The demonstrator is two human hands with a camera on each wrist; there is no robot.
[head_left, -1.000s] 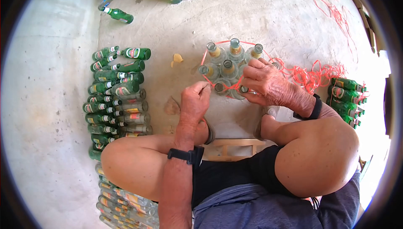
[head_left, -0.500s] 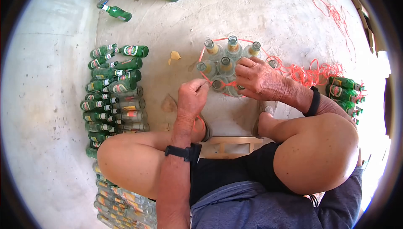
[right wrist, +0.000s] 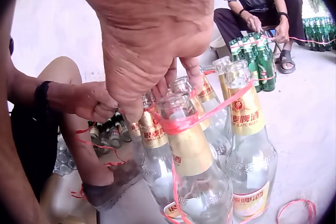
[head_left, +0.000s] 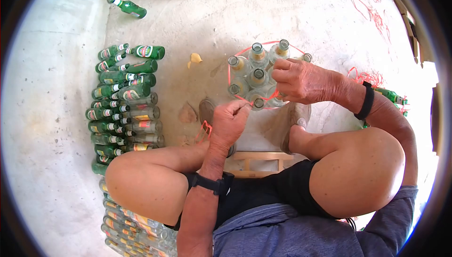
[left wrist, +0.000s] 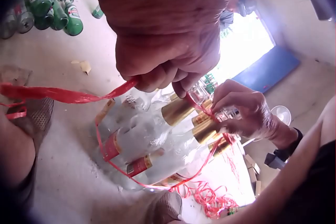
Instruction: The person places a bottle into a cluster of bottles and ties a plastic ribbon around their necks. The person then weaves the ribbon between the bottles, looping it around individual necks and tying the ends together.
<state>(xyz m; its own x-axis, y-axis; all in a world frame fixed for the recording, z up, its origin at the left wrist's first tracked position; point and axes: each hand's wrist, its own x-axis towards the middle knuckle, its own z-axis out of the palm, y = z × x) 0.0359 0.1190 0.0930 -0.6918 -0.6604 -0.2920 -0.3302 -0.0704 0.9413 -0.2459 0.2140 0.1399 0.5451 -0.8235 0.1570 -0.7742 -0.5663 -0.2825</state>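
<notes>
- While the left hand (head_left: 229, 124) drew back toward the body, its thumb and fingers stayed pinched on the red plastic string (left wrist: 58, 95). The strand ran straight from that pinch, with the free tail trailing behind.
- The right hand (head_left: 301, 80) had shifted slightly across the bottle mouths. Its fingers were curled, pinching the same string at the near side of the bundle.
- The clear glass bottles (head_left: 256, 76) stood upright on the concrete floor (head_left: 292, 17) between the person's feet. They touched each other, gold-foil necks up, with the string looped round the necks and crossing between them.
- Change over the last second: the loose red coils just right of the bundle no longer showed there, and only a small tangle (head_left: 365, 76) was left farther off. The forearm may have hidden some.
- My read — slack was taken up. The loop was straight-sided and looked taut, so the wrap was on and being cinched.
- Whether a knot existed I couldn't tell; the fingers covered that spot.
- Untouched: green bottles (head_left: 125, 97) stacked on their sides to the left, well apart from the bundle.
- The right wrist view showed a second seated person (right wrist: 257, 3) beside an already tied green bundle (right wrist: 257, 58).
</notes>
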